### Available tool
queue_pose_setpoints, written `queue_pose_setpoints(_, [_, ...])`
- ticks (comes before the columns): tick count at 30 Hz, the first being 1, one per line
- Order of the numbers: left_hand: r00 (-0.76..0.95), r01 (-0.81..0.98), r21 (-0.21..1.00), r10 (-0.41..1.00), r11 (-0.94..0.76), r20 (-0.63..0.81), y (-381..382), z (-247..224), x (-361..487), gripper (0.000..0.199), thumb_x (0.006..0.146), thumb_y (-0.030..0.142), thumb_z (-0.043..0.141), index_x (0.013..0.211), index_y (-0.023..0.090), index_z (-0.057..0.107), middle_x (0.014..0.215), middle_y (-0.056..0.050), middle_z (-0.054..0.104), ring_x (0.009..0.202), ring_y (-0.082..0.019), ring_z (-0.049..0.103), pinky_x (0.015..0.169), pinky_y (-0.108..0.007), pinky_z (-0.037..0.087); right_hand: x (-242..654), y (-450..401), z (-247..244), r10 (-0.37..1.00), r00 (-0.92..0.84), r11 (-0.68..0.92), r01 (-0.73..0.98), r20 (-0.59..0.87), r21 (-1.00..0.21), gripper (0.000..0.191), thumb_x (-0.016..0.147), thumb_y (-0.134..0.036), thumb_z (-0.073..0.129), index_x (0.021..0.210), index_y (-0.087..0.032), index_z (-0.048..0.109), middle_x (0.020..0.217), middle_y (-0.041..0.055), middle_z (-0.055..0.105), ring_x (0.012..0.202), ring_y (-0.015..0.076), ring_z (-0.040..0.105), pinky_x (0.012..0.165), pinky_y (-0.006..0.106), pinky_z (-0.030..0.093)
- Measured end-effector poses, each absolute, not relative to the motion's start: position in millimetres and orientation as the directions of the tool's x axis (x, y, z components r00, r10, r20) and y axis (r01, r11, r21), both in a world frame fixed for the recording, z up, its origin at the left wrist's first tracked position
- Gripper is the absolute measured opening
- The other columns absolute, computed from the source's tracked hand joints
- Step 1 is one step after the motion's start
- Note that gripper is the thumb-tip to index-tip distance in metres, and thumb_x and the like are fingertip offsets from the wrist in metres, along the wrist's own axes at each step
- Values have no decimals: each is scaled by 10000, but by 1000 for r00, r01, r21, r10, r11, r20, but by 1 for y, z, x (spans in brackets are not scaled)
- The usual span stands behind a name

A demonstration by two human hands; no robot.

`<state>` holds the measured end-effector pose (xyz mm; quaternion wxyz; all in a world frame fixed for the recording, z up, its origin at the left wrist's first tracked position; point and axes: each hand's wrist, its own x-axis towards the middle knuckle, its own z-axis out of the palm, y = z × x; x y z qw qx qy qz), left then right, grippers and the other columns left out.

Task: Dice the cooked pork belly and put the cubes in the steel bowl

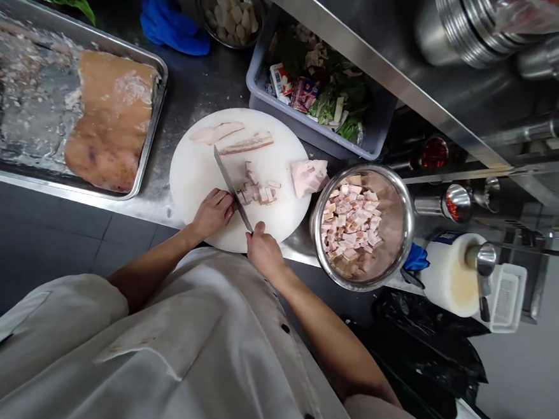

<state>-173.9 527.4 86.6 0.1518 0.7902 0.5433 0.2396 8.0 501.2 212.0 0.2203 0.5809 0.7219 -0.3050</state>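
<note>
- Your right hand [263, 252] is clenched around the handle of the knife [230, 187], its blade lying slantwise across the round white cutting board [200, 178].
- Your left hand [213, 211] presses curled fingers onto the cut meat pieces [258, 192], just beside the blade.
- The board sits on the steel table [197, 82]; a metal bowl [399, 211] of diced meat touches its right edge.
- A tray [154, 124] with a large slab lies to the left.

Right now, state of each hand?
Left hand: curled, pressing the meat on the board.
Right hand: closed on the knife.
</note>
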Motion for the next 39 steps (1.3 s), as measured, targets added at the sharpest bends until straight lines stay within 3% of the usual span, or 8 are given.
queue_pose_setpoints(4, [254,762,534,928,-366,273,521,84,-180,149,901,124,482,943,195,606,920,-97,635,895,-251,558,825,-420,501,-2,508,193,740,-227,130,972,-633,-196,304,1107,-324,323,1250,-72,414,979,169,742,911,237,728,731,283,504])
queue_pose_setpoints(7, [235,741,545,912,-392,337,514,80,-188,192,872,124,515,1032,182,603,1004,-120,635,943,-258,551,818,-413,512,15,492,229,737,-231,148,972,-635,-181,294,1100,-341,343,1243,-96,419,905,149,741,843,252,732,676,294,501])
queue_pose_setpoints(13, [264,712,544,887,-444,379,514,70,-191,120,899,141,519,957,196,608,956,-99,638,889,-231,544,781,-376,508,38,463,291,625,-236,207,969,-744,-134,222,1066,-269,407,1207,-102,447,836,151,735,773,300,745,609,314,487])
queue_pose_setpoints(19, [208,724,597,934,-346,289,517,67,-187,117,907,154,500,863,204,596,855,-75,609,856,-224,550,794,-387,504,-6,492,210,717,-250,170,968,-651,-184,268,1089,-281,355,1225,-72,451,936,192,737,841,266,733,661,310,485])
queue_pose_setpoints(22, [179,734,600,943,-317,280,514,71,-189,86,901,173,513,902,205,592,877,-77,612,871,-230,559,816,-409,512,-14,500,190,748,-256,165,966,-612,-201,308,1105,-324,310,1244,-87,450,946,166,735,855,235,719,699,302,480])
queue_pose_setpoints(27, [223,686,589,894,-427,388,506,78,-202,272,820,226,621,1081,179,560,1042,-129,624,996,-271,573,843,-443,537,13,481,237,755,-258,178,965,-603,-191,254,1089,-326,361,1211,-118,440,839,122,732,762,244,717,617,290,455])
queue_pose_setpoints(32, [252,659,625,906,-419,341,504,76,-206,225,799,184,608,1022,198,581,1015,-115,642,959,-257,596,806,-427,545,31,457,282,658,-229,224,969,-717,-104,239,1073,-312,392,1207,-120,442,834,135,738,761,303,743,600,314,478])
queue_pose_setpoints(39, [202,651,634,900,-418,386,503,76,-201,232,817,174,613,1046,203,585,964,-98,658,925,-243,598,795,-412,546,25,456,289,606,-212,222,971,-767,-93,263,1076,-299,368,1247,-111,439,866,151,746,814,309,755,636,319,513])
